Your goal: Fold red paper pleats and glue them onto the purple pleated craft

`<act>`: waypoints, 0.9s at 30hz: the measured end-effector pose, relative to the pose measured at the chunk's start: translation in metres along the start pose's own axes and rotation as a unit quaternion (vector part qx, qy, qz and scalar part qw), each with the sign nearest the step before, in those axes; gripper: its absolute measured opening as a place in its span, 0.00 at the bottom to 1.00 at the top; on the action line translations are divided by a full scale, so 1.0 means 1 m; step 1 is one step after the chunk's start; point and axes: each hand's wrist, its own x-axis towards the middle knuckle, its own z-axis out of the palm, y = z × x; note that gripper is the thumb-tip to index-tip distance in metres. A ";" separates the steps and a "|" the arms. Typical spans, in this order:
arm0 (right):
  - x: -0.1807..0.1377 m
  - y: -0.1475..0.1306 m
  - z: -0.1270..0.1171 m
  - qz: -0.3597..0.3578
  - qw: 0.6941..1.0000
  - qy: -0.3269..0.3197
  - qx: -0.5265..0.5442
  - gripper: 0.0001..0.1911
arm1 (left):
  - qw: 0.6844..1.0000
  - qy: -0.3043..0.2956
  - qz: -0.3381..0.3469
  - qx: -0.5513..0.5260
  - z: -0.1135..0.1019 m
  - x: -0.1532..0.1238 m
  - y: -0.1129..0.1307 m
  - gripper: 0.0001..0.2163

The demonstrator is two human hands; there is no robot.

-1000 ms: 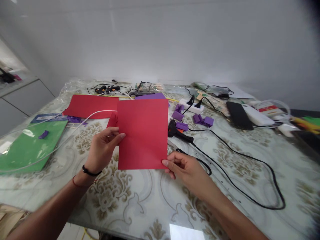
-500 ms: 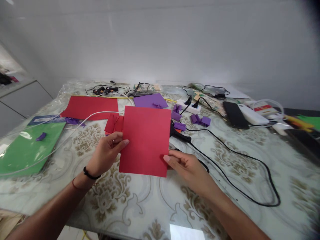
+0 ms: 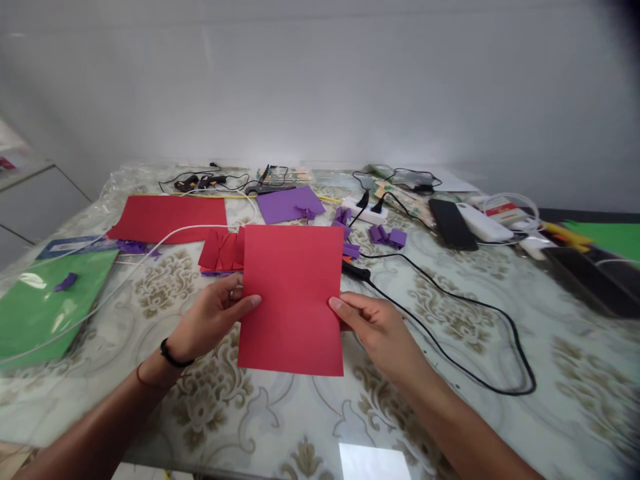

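A square red paper sheet (image 3: 293, 297) hangs just above the patterned glass table (image 3: 260, 413). My left hand (image 3: 213, 320) pinches its left edge, thumb on top. My right hand (image 3: 375, 327) pinches its right edge at about the same height. Behind the sheet lie several small folded red pieces (image 3: 223, 252). A black glue gun (image 3: 356, 271) pokes out from behind the sheet's right edge, its black cord (image 3: 480, 320) looping off to the right.
A large red sheet (image 3: 167, 218) and a purple sheet (image 3: 287, 203) lie further back, with purple folded scraps (image 3: 387, 235) and a white power strip (image 3: 367, 212). A green sheet (image 3: 37, 307) is at left under a white cable (image 3: 125, 273). Phones (image 3: 450, 223) and clutter fill the right.
The red sheet has come lower and nearer to me. My right hand has shifted from its bottom corner up to the middle of the right edge. The view has panned slightly right.
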 end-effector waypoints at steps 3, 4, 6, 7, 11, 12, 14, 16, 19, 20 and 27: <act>0.001 -0.001 -0.001 0.012 1.000 -0.016 0.010 0.22 | 0.997 0.021 0.028 0.064 -0.003 0.000 -0.003 0.12; 0.001 -0.001 -0.001 0.013 1.000 -0.015 0.014 0.22 | 0.996 0.020 0.036 0.082 -0.004 0.000 -0.003 0.12; 0.002 0.000 -0.002 0.008 1.000 0.000 0.018 0.22 | 0.994 0.005 0.041 0.098 -0.004 0.000 -0.003 0.11; 0.002 0.000 -0.002 0.006 1.000 0.009 0.017 0.23 | 0.995 -0.004 0.038 0.092 -0.004 -0.001 -0.003 0.10; 0.001 0.001 -0.001 0.002 1.000 0.014 0.018 0.23 | 0.999 -0.030 0.015 0.043 -0.001 -0.001 -0.002 0.10; 0.001 0.001 0.000 0.003 1.000 0.009 0.023 0.22 | 0.998 -0.036 0.014 0.040 -0.001 -0.001 -0.002 0.11; 0.001 0.002 -0.001 0.005 1.000 0.004 0.030 0.21 | 0.998 -0.046 0.011 0.042 0.000 -0.002 -0.003 0.11; 0.001 0.003 -0.003 0.002 1.000 0.019 0.017 0.22 | 0.998 -0.059 0.003 0.035 0.002 -0.002 -0.003 0.11; 0.002 0.005 -0.005 -0.003 0.999 0.040 -0.010 0.25 | 0.996 -0.084 -0.012 0.007 0.003 -0.003 -0.003 0.12; 0.002 0.005 -0.005 -0.002 0.999 0.038 -0.012 0.26 | 0.996 -0.087 -0.014 0.001 0.004 -0.003 -0.003 0.13; 0.004 0.008 -0.004 -0.009 0.999 0.024 -0.028 0.25 | 0.993 -0.108 -0.046 0.021 0.000 0.000 -0.010 0.17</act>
